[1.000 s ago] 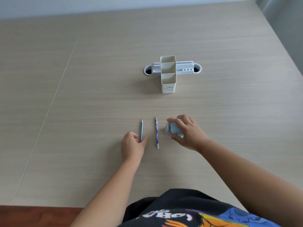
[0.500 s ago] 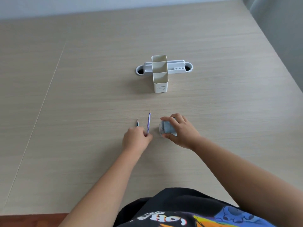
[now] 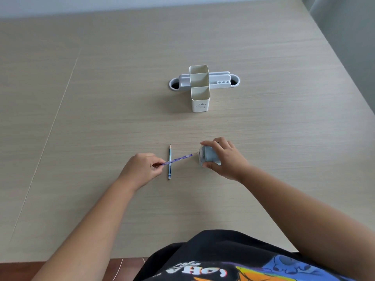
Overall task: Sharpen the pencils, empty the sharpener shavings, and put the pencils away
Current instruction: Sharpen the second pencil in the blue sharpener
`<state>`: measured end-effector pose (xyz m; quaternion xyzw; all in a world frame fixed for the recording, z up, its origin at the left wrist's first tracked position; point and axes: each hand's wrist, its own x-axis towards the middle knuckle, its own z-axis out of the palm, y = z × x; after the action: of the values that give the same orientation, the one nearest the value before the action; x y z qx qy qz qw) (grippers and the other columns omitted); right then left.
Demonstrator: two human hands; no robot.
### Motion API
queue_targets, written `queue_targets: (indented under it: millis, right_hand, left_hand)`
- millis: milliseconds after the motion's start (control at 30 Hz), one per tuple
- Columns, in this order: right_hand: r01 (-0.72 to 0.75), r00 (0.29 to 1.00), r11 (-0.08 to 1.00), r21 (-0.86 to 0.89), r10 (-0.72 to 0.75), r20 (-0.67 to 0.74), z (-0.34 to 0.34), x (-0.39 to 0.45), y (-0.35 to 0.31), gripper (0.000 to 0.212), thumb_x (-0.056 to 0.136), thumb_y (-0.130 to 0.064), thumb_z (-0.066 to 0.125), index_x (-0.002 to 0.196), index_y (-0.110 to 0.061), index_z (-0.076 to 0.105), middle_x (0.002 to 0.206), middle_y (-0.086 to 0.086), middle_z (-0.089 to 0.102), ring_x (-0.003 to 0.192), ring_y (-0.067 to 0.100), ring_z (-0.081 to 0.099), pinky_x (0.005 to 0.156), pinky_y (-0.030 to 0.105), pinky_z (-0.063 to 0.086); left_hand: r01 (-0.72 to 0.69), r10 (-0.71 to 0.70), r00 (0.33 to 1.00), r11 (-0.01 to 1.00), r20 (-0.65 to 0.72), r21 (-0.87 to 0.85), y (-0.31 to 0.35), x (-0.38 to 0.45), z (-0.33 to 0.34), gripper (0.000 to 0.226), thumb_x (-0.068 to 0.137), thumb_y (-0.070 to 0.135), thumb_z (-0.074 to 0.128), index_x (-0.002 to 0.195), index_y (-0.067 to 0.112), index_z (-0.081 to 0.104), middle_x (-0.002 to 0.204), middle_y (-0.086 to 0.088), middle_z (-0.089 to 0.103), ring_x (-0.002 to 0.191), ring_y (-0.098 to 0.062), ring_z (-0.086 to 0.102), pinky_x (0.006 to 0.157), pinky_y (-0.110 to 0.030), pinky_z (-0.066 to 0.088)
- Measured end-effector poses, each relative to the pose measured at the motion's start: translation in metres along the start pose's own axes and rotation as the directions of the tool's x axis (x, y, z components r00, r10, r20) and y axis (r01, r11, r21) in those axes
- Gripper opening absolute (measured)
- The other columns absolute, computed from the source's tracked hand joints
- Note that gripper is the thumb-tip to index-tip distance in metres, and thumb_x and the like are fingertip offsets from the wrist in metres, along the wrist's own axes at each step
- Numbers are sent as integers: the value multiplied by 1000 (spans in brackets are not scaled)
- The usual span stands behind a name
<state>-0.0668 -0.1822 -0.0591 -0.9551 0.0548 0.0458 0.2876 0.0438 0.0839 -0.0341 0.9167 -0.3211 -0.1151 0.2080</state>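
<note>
At centre frame the left hand (image 3: 142,169) pinched a purple pencil (image 3: 179,158) by its end, tip aimed at the grey sharpener (image 3: 209,157) — gripped by the right hand (image 3: 227,159). A blue pencil (image 3: 169,162) lay on the table (image 3: 101,118); a white organizer (image 3: 199,88) stood above.

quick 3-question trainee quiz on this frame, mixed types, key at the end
1. True or false: the purple pencil lies flat on the table, untouched.
2. Which hand grips the sharpener? A) left hand B) right hand C) neither
3. Fill in: the blue pencil lies with its tip pointing toward the white ____.

Key
1. False: the left hand holds it, tip toward the sharpener, crossing over the blue pencil.
2. B
3. organizer
</note>
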Motion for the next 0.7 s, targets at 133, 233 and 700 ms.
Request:
queue_targets:
  millis: [133,233,700]
  right_hand:
    - [-6,1000,1000,17,6,0,-1,-1,-2,63,79,-49,65,134,-40,37,125,2,43,111,27,44,93,38,43]
    - [-10,1000,1000,18,11,-2,-1,-2,-2,63,78,-48,66,133,-40,38,124,2,43,111,26,44,93,39,44]
    - [-6,1000,1000,11,6,3,-2,-2,-5,62,78,-49,66,133,-40,38,125,2,43,111,27,44,93,40,44]
  left_hand:
    - [-46,46,999,998,6,39,-4,5,0,13,75,23,66,83,25,76,73,5,70,66,-20,63,59,-31,52]
    - [-74,73,997,995,12,73,-4,9,0,12,76,15,71,84,24,76,75,5,71,67,-20,64,59,-29,50]
    - [-218,221,975,970,-9,108,11,26,-3,8,80,17,70,86,21,72,77,3,67,65,-22,62,54,-30,50]
